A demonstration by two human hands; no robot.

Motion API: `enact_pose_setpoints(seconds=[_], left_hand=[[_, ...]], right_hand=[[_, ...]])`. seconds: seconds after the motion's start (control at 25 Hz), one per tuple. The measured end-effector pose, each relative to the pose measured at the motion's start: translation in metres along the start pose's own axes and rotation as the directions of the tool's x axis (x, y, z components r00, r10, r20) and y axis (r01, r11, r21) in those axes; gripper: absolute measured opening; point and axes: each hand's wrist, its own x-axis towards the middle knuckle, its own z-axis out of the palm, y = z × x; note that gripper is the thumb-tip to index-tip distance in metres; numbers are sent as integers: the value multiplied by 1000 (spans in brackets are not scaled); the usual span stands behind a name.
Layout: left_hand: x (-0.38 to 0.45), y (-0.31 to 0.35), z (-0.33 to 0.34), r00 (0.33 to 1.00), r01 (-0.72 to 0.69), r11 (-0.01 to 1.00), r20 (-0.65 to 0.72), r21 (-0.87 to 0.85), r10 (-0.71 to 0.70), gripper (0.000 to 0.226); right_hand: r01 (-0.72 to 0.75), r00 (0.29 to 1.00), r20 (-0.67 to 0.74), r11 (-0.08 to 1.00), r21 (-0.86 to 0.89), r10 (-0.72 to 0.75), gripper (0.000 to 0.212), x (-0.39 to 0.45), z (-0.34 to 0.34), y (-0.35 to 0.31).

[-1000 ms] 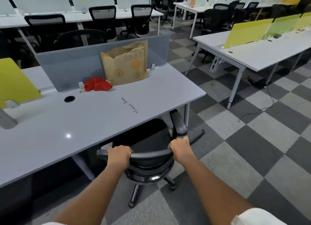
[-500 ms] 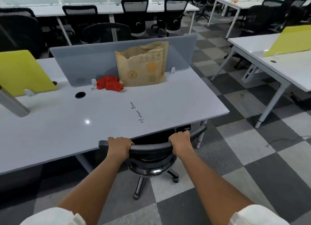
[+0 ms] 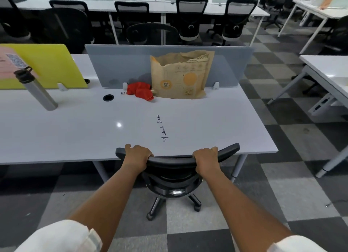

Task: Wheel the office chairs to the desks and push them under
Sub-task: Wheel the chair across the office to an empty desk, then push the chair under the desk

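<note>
A black office chair stands in front of me, its seat hidden under the white desk. Only the curved top of the backrest, the mechanism below it and the wheeled base show. My left hand grips the left part of the backrest's top rail. My right hand grips the right part of the same rail. The backrest top sits right at the desk's front edge.
On the desk lie a torn brown paper bag, a red cloth and a steel bottle, backed by a grey divider and a yellow divider. Another desk stands right, across a checkered aisle. Several chairs line the far row.
The chair has rolled forward under the desk; its seat and armrests, visible before, are now hidden. Both hands stayed on the backrest rail and I have come closer to the desk.
</note>
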Motion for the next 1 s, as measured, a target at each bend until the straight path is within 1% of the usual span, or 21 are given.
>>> enact_pose_setpoints(seconds=[0.08, 0.16, 0.24, 0.28, 0.32, 0.36, 0.4, 0.48, 0.56, 0.64, 0.72, 0.88, 1.0], left_hand=[[-2, 5, -1, 1000, 28, 999, 2, 28, -28, 49], [-12, 11, -2, 998, 48, 997, 33, 56, -50, 49], [-25, 15, 1, 999, 23, 997, 47, 67, -26, 57], [-36, 12, 4, 999, 9, 998, 31, 61, -11, 69], [-46, 8, 7, 1000, -2, 999, -13, 54, 3, 84], [-59, 0, 10, 997, 5, 999, -79, 49, -1, 96], [-74, -14, 14, 989, 26, 999, -145, 44, -19, 104], [-99, -45, 23, 971, 67, 998, -230, 7, -64, 109], [-133, -88, 34, 958, 152, 988, -241, -31, -155, 110], [-180, -147, 45, 936, 272, 961, -218, -52, -277, 110], [-221, -204, 54, 913, 351, 935, -203, -55, -355, 110], [-339, -340, 75, 792, 573, 811, -172, -116, -585, 109], [-428, -425, 99, 705, 676, 718, -139, -164, -696, 108]], right_hand=[[2, 1000, -10, 1000, 11, -2, 25, -2, -1, 1], [9, 1000, 6, 1000, 5, -9, 25, -10, 4, 1], [-4, 999, 41, 1000, 29, 3, 30, -19, 11, 6], [-7, 999, 51, 999, 50, 4, 40, -25, 12, 4], [1, 999, 39, 997, 78, -4, 56, -31, 12, 0], [30, 1000, 3, 994, 106, -30, 75, -34, 8, -10], [80, 996, -59, 988, 131, -73, 91, -37, 2, -30], [196, 964, -215, 962, 190, -155, 108, -41, -13, -81], [306, 924, -309, 921, 239, -227, 117, -49, -32, -148], [406, 885, -338, 885, 226, -320, 121, -62, -52, -223], [461, 857, -340, 871, 168, -387, 121, -72, -68, -280], [584, 785, -332, 804, 112, -523, 117, -109, -102, -421], [676, 705, -344, 734, 62, -620, 114, -147, -125, -531]])
